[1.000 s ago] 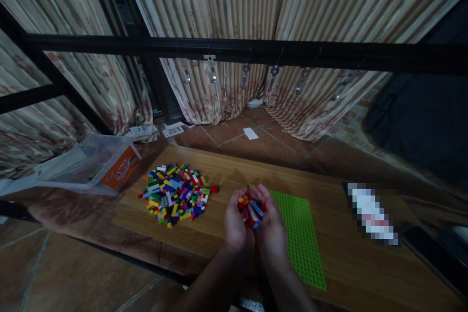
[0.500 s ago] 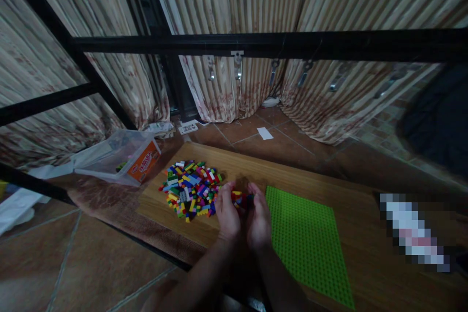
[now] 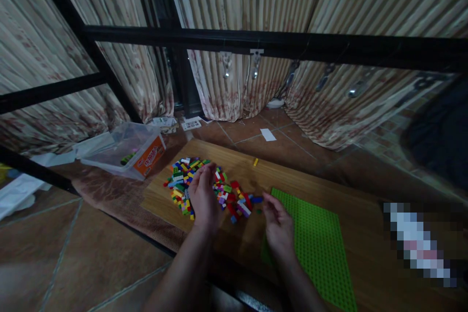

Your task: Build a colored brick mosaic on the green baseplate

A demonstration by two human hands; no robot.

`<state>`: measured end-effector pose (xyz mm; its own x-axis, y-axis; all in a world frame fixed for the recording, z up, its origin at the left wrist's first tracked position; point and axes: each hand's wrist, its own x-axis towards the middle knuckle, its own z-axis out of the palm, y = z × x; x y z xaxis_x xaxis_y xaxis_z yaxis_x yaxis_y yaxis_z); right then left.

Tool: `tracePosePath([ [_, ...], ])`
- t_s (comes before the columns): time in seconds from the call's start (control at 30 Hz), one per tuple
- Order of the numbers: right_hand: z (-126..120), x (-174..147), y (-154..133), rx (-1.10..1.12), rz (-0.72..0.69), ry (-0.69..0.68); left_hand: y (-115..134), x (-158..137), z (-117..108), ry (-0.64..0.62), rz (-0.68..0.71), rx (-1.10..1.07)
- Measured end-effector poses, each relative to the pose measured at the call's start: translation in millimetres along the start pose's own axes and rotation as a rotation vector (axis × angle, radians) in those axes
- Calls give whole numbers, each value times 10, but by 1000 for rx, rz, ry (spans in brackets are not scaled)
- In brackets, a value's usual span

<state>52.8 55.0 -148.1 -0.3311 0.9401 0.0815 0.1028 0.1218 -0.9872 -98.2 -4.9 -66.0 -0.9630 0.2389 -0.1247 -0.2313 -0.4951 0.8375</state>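
Note:
My left hand point(image 3: 204, 197) is over the right part of a large heap of mixed toy bricks point(image 3: 181, 183), hiding some of them. Its fingers are loosely bent, and nothing shows in it. A smaller cluster of bricks point(image 3: 238, 202), mostly red, blue and white, lies on the wooden table between my hands. My right hand point(image 3: 280, 224) is at the left edge of a green studded baseplate point(image 3: 318, 243), partly covering it. Its fingers are apart, the tips close to a dark blue brick point(image 3: 257, 200); whether they touch it is unclear.
One yellow brick point(image 3: 256, 161) lies alone near the far edge of the wooden table point(image 3: 226, 153). A clear plastic box point(image 3: 120, 165) with an orange label stands left of the table. Black metal bars point(image 3: 234, 40) cross in front of striped curtains. A blurred-out patch point(image 3: 419, 243) covers something at right.
My hands have moved apart from a cupped position, left hand leftward, right hand rightward. The bricks that were between them now lie spread on the table. The view has shifted slightly.

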Motion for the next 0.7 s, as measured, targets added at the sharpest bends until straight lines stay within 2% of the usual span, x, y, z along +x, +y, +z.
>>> tracePosePath([
  [0.1, -5, 333, -36, -166, -148, 23, 132, 69, -21, 27, -35, -44],
  [0.2, 134, 891, -96, -451, -284, -47, 220, 130, -36, 22, -44, -102],
  [0.23, 210, 1068, -103, -541, -292, -72, 254, 165, -47, 28, -40, -128],
  [0.33, 457, 1380, -57, -586, -303, -150, 407, 322, -130, 90, -14, -221],
  [0.4, 580, 1367, -4, -592, -318, -207, 544, 437, -224, 161, 12, -279],
  [0.5, 663, 1128, 6, -603, -337, -296, 719, 546, -357, 254, 51, -341],
  [0.7, 838, 681, -319, -569, -377, -488, 792, 556, -437, 265, -3, -420],
])
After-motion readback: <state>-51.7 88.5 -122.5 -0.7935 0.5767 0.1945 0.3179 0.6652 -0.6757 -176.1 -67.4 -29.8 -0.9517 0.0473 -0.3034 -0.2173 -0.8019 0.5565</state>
